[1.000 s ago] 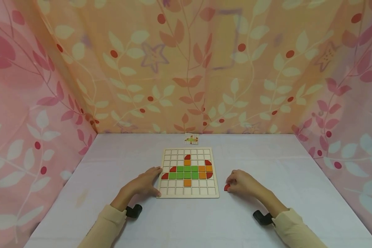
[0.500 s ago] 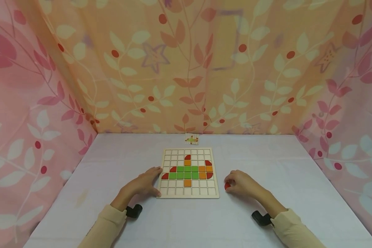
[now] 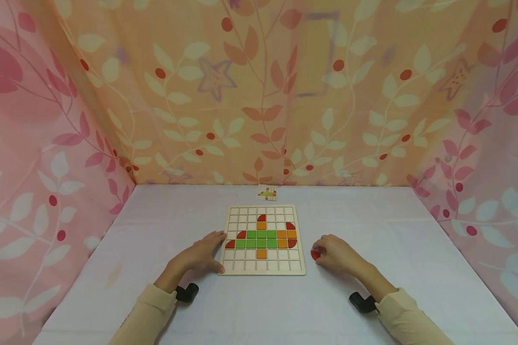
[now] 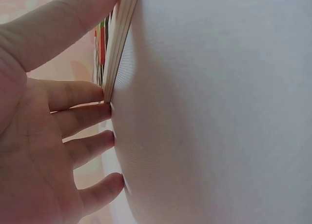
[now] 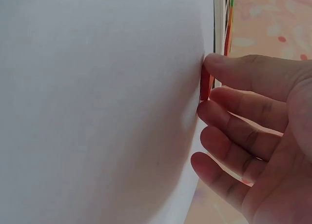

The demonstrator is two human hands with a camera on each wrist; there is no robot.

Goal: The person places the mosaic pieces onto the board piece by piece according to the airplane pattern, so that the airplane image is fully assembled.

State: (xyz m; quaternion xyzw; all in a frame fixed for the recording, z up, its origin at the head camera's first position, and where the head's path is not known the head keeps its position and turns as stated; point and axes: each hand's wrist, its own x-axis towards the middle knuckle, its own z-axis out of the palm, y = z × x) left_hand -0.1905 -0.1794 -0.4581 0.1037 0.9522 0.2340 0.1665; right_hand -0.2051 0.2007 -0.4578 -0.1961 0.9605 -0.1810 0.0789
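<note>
A wooden grid board [image 3: 241, 265] lies on the table with green, orange and red tiles set in its squares. At its left edge my left hand [image 3: 201, 252] rests, thumb by the near corner and fingers spread straight farther up. The left wrist view shows those fingertips [image 4: 100, 93] against the board's side. Right of the board, my right hand [image 3: 338, 254] pinches a red quarter-round tile [image 3: 315, 255] between thumb and forefinger. Seen from the right wrist, this tile [image 5: 205, 82] stands on edge-on view close to the white cloth, its other fingers loosely bent.
A small pattern card [image 3: 267, 192] lies behind the board, near the back of the white-covered table [image 3: 349, 211]. Flowered cloth walls [image 3: 259, 96] enclose the back and both sides. Black wrist-camera mounts [image 3: 362, 303] sit by each sleeve cuff.
My right hand has shifted slightly up and toward the board, and the red tile has turned between its fingers. My left hand stays at the board's edge.
</note>
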